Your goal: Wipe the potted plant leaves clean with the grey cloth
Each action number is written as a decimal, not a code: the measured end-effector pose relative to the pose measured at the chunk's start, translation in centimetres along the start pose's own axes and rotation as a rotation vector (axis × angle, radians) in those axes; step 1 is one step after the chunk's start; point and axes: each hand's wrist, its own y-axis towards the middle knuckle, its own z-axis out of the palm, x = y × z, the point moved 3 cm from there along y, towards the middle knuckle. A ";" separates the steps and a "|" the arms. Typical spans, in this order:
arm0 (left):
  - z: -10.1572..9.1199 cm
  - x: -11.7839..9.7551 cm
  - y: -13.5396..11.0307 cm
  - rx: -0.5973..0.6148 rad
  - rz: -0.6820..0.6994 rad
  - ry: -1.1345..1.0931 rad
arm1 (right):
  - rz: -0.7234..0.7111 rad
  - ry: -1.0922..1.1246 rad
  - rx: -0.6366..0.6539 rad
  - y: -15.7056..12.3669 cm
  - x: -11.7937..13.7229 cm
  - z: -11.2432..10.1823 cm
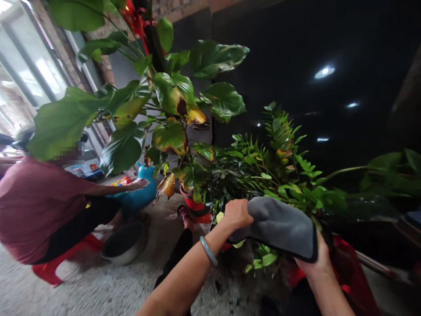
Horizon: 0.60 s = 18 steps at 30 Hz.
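A grey cloth point(279, 226) with a dark edge is stretched between my hands, above low green leaves. My left hand point(236, 214), with a pale bangle point(208, 251) at the wrist, is closed on the cloth's left end. At the other end my right hand point(318, 256) holds the cloth from below, its fingers mostly hidden under the fabric. Leafy potted plants point(250, 171) stand just beyond the cloth. A taller plant point(169, 136) with large leaves, some yellowed and browned, rises from a red pot point(190, 199) to the left.
At the left a person in a dull red shirt point(42, 193) sits on a red stool point(66, 254), one hand near a blue animal-shaped toy point(141, 193). A grey basin point(123, 243) is on the concrete floor. Behind the plants stands a dark glossy panel point(296, 57).
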 end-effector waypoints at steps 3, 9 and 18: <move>-0.9 0.4 0.1 -0.017 -0.032 0.046 | 0.032 0.018 -0.011 -0.1 0.5 0.0; -1.7 1.7 -0.3 0.089 -0.171 -0.231 | 0.044 -0.230 0.109 0.1 -0.5 -0.1; 3.2 1.9 -1.9 0.604 -0.418 -1.338 | -0.050 -0.314 0.231 1.1 -2.7 -0.1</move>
